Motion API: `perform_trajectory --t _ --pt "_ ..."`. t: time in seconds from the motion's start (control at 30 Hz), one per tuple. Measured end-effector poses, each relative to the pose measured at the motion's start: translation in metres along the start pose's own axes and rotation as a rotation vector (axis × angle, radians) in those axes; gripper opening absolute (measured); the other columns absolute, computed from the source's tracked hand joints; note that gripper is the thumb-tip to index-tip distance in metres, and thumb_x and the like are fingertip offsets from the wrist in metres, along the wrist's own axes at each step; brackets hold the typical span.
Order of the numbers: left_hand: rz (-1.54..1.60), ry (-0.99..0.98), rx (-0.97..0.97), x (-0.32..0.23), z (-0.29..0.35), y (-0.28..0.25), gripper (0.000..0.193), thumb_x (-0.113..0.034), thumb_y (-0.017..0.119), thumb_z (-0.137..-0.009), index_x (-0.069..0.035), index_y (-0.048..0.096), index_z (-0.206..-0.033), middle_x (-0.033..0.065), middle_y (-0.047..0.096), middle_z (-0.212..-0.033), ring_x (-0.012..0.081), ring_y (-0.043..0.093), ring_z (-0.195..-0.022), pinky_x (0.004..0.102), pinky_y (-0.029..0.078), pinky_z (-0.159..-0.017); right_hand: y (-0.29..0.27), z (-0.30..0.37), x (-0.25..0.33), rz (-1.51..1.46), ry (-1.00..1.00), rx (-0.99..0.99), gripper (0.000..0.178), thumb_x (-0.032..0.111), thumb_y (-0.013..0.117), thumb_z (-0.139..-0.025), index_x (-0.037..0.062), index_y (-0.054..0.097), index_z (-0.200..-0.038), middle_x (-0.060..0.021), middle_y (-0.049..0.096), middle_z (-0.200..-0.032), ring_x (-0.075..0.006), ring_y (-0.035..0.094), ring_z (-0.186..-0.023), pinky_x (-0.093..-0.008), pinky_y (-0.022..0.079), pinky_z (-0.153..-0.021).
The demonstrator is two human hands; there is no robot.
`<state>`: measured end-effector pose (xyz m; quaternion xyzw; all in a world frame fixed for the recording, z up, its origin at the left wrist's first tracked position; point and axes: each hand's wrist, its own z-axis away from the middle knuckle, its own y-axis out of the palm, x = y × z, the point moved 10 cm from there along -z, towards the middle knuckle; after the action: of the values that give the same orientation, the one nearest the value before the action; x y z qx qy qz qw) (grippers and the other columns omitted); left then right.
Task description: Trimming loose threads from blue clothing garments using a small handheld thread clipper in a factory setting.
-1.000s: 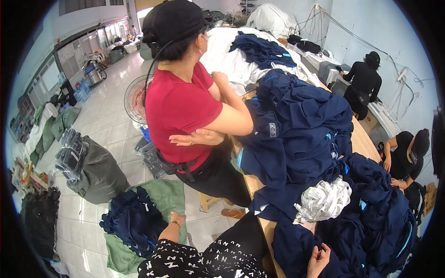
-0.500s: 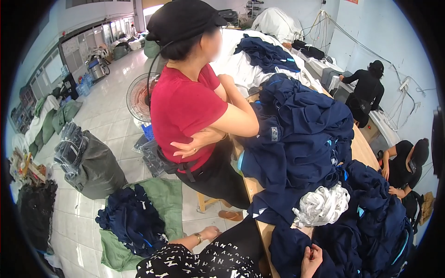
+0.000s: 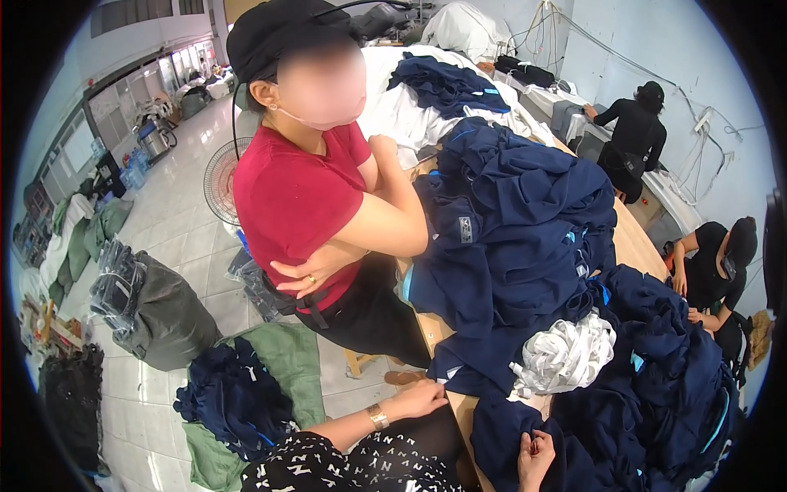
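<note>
red-shirted co-worker has turned; navy garments crowd table

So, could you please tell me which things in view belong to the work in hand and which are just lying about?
Likely in the work:
- navy cloth by the right hand
- navy garment heap
- white strip bundle

Apparently lying about:
- dark grey sack
- fan

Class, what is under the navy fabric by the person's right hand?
A pale wooden table shows along the left edge of the navy fabric. Whatever lies under its middle is covered.
</note>
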<state>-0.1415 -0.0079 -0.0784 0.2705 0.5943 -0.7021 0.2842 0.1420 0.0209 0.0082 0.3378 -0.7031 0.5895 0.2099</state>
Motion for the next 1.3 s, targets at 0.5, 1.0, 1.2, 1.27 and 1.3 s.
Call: perform_trajectory --t 0.5,1.0,1.2,1.27,1.3 --pt "1.655 -0.513 -0.27 -0.01 -0.024 0.006 0.022 -0.028 0.052 -0.092 -0.012 0.052 -0.108 0.0034 0.061 -0.094 0.0159 0.058 -0.084 0.0304 0.048 -0.074 -0.007 -0.004 0.005 -0.072 0.095 0.018 0.041 0.011 0.066 -0.081 -0.0049 0.036 -0.057 -0.0169 0.06 -0.084 -0.0186 0.038 -0.049 -0.0316 0.03 -0.046" --pt "0.357 -0.069 -0.134 -0.053 -0.038 0.035 0.05 -0.048 0.06 -0.082 -0.002 0.058 -0.102 0.0142 0.064 -0.084 0.0278 0.062 -0.085 0.0372 0.048 -0.074 -0.045 0.001 0.034 0.007 -0.112 -0.176 0.017 0.01 0.065 -0.084 -0.0048 0.061 -0.092 -0.0037 0.056 -0.07 -0.0082 0.048 -0.062 -0.0192 0.04 -0.056" --pt "0.528 0.34 -0.2 -0.164 -0.011 0.014 0.022 -0.021 0.065 -0.081 -0.001 0.055 -0.08 0.0105 0.055 -0.078 0.0264 0.056 -0.078 0.0325 0.043 -0.069 -0.018 0.011 0.017 -0.83 0.371 0.035 0.023 0.01 0.059 -0.088 -0.0053 0.06 -0.104 -0.0101 0.063 -0.091 -0.0115 0.059 -0.074 -0.02 0.047 -0.064" --pt "0.609 0.466 -0.14 -0.206 0.011 0.01 0.02 -0.017 0.066 -0.08 0.0 0.054 -0.083 0.0102 0.055 -0.083 0.0245 0.057 -0.081 0.031 0.044 -0.072 -0.017 0.009 0.018 -0.785 0.286 0.065 0.031 0.018 0.052 -0.092 -0.0069 0.058 -0.11 -0.0128 0.064 -0.095 -0.0169 0.061 -0.081 -0.0256 0.049 -0.074" --pt "0.676 0.513 -0.072 -0.22 0.019 0.014 0.021 -0.016 0.067 -0.08 0.0 0.055 -0.086 0.0117 0.055 -0.088 0.0254 0.057 -0.085 0.0312 0.044 -0.076 -0.016 0.012 0.006 -0.786 0.296 0.088 0.033 0.019 0.05 -0.093 -0.0075 0.057 -0.11 -0.0136 0.064 -0.096 -0.0185 0.061 -0.083 -0.0274 0.049 -0.077"
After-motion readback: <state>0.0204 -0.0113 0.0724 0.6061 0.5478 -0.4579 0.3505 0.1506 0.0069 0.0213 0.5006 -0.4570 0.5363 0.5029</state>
